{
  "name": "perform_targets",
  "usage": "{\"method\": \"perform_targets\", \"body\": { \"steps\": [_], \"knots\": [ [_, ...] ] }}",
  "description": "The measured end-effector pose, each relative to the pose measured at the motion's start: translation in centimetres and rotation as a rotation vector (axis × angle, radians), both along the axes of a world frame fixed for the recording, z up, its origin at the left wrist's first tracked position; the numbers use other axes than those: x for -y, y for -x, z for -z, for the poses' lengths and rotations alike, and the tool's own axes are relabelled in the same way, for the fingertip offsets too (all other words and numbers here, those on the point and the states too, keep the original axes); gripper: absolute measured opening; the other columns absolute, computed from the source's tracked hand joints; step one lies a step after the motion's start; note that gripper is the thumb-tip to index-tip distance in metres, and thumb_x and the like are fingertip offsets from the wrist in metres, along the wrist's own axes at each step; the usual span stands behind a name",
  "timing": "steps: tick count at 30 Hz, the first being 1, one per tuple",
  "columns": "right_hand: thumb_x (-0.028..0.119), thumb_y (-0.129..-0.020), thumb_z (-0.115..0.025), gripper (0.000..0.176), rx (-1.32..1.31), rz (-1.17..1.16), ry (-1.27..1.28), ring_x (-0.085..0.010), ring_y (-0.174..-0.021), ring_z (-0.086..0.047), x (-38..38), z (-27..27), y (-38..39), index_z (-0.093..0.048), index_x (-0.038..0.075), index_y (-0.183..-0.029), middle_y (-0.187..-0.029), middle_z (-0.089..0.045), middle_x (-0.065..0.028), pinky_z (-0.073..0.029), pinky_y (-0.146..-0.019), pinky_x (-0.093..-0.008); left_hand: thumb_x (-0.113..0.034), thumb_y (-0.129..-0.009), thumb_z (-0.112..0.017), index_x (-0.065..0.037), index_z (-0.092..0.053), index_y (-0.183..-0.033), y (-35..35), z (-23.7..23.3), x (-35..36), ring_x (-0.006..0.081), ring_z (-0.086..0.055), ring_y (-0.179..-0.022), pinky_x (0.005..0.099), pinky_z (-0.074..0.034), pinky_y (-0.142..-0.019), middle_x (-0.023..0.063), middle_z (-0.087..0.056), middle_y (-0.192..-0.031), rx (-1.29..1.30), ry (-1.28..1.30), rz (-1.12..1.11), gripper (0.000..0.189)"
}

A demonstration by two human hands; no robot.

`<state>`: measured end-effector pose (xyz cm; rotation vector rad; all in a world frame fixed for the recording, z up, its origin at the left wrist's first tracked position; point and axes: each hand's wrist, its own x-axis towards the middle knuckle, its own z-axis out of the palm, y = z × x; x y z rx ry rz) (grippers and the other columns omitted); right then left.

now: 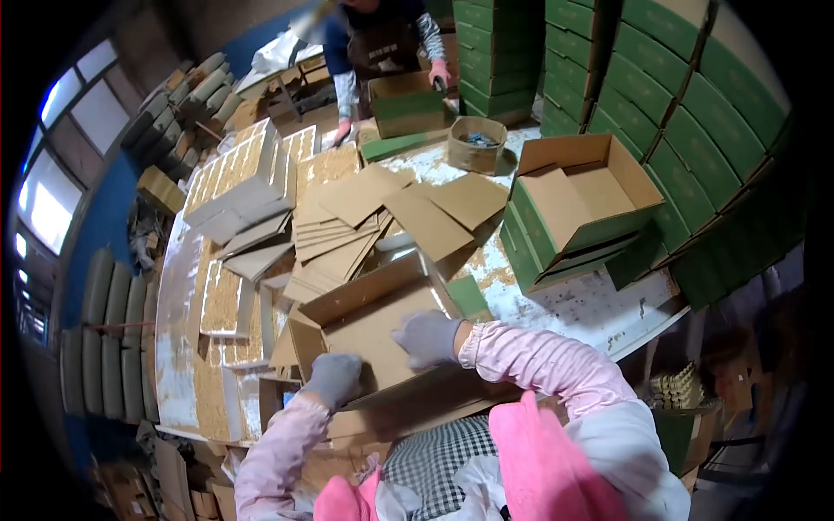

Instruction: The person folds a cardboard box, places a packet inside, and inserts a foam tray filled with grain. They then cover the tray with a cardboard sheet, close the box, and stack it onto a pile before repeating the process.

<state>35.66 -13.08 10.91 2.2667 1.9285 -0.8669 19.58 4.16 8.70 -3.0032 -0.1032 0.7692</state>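
An open cardboard box [382, 326] lies tilted at the near edge of the table, its brown inside facing up. My left hand [334, 379], in a grey glove, is at the box's near left corner; its fingertips are hidden by the wall or in shadow. My right hand [426, 339], also gloved, rests inside the box at its right end, fingers curled, and what it holds, if anything, is hidden. Just beyond the box lie loose flat cardboard sheets [339, 234]. A small green piece [469, 298] lies to the right of the box.
Green boxes [578, 208] stand stacked at the right, with taller stacks [695, 113] behind. White blocks [239, 187] are piled at the left. A tub [476, 146] sits farther back. Across the table [599, 304], a co-worker's gloved hands [439, 73] are at another box [407, 102].
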Motion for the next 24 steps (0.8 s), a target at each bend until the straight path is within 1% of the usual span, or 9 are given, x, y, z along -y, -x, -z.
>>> {"method": "perform_targets", "body": {
  "steps": [3, 5, 6, 7, 9, 12, 16, 22, 24],
  "knots": [
    [0.042, -0.089, -0.055, 0.051, -0.003, 0.209, -0.685, -0.0328, -0.1, -0.064, 3.4, 0.7, -3.0, -0.056, 0.006, -0.126, -0.107, -0.066, -0.0172, -0.05, -0.086, -0.0451, -0.002, -0.079, -0.058, -0.004, -0.066, -0.11, 2.6, -7.3, -0.3, 0.0326, -0.061, -0.104, 0.0379, -0.049, -0.092, 0.0169, -0.066, -0.107, 0.676, 0.567, -0.088, 0.032],
    [0.042, -0.087, -0.058, 0.051, -0.064, 0.642, -0.912, -0.034, -0.089, -0.066, 6.9, -2.6, -5.9, -0.058, 0.007, -0.123, -0.096, -0.067, -0.0179, -0.051, -0.082, -0.0456, -0.004, -0.086, -0.057, -0.003, -0.051, -0.133, 6.8, -3.7, -3.1, 0.0247, -0.053, -0.121, 0.035, -0.044, -0.099, 0.0124, -0.057, -0.13, 0.995, 0.962, -0.762, 0.048],
    [0.041, -0.084, -0.061, 0.049, 0.045, 0.489, -0.605, -0.0337, -0.083, -0.066, 7.0, -1.6, -7.7, -0.061, 0.008, -0.12, -0.09, -0.066, -0.0182, -0.051, -0.079, -0.045, -0.007, -0.088, -0.057, -0.003, -0.045, -0.136, 6.7, -2.1, -4.2, 0.0232, -0.052, -0.12, 0.0353, -0.044, -0.099, 0.0128, -0.055, -0.131, 0.874, 1.132, -0.796, 0.05],
    [0.043, -0.08, -0.065, 0.049, -0.464, 0.396, -0.434, -0.0344, -0.092, -0.064, 5.1, 1.4, -8.1, -0.064, 0.01, -0.115, -0.097, -0.064, -0.0191, -0.049, -0.084, -0.0436, -0.01, -0.09, -0.057, -0.003, -0.039, -0.14, 6.7, -0.1, -4.8, 0.0218, -0.052, -0.119, 0.0357, -0.044, -0.099, 0.0132, -0.053, -0.133, 0.737, 1.298, -0.84, 0.054],
    [0.048, -0.077, -0.067, 0.053, -0.21, 0.185, -0.327, -0.0346, -0.106, -0.059, 3.7, 2.0, -3.8, -0.065, 0.01, -0.113, -0.115, -0.06, -0.021, -0.046, -0.09, -0.0415, -0.017, -0.086, -0.065, 0.001, -0.035, -0.14, 4.7, 5.6, -4.5, 0.0219, -0.052, -0.113, 0.0358, -0.045, -0.097, 0.0156, -0.052, -0.127, 0.553, 1.307, -0.841, 0.064],
    [0.055, -0.075, -0.067, 0.061, -0.212, 0.414, -0.729, -0.0356, -0.115, -0.053, 3.8, 6.4, -4.4, -0.065, 0.005, -0.11, -0.126, -0.054, -0.0222, -0.042, -0.096, -0.0415, -0.011, -0.073, -0.079, 0.003, -0.035, -0.139, 2.0, 6.0, 1.6, 0.023, -0.054, -0.109, 0.0344, -0.045, -0.095, 0.0153, -0.053, -0.124, 0.883, 0.978, -0.825, 0.081],
    [0.072, -0.076, -0.061, 0.108, -0.386, 0.914, -0.175, -0.0418, -0.138, -0.032, 4.8, 11.6, -1.9, -0.024, 0.002, -0.15, -0.151, -0.025, -0.0314, -0.029, -0.112, -0.0403, -0.014, -0.078, -0.075, 0.004, -0.035, -0.141, 3.4, 8.6, -0.7, 0.0222, -0.053, -0.114, 0.0346, -0.042, -0.1, 0.0137, -0.053, -0.129, 0.798, 1.237, -0.883, 0.077],
    [0.045, -0.076, -0.079, 0.109, -1.175, 1.173, -0.806, -0.036, -0.142, -0.025, 6.3, 5.7, 0.0, -0.018, -0.011, -0.147, -0.152, -0.024, -0.0304, -0.022, -0.116, -0.0367, -0.009, -0.075, -0.062, 0.003, -0.026, -0.147, 3.3, 3.4, -2.3, 0.0223, -0.054, -0.116, 0.0345, -0.046, -0.097, 0.0111, -0.051, -0.133, 0.553, 1.682, -0.917, 0.081],
    [0.02, -0.091, -0.064, 0.075, -1.166, 0.969, -1.03, -0.0255, -0.139, -0.033, 9.1, 2.5, -3.9, -0.023, -0.005, -0.149, -0.15, -0.034, -0.0194, -0.024, -0.115, -0.032, -0.011, -0.079, -0.059, -0.004, -0.057, -0.11, 0.5, 5.9, -5.0, 0.0158, -0.059, -0.091, 0.0324, -0.05, -0.083, 0.0029, -0.061, -0.098, 0.525, 1.836, -1.014, 0.031]
  ]
}}
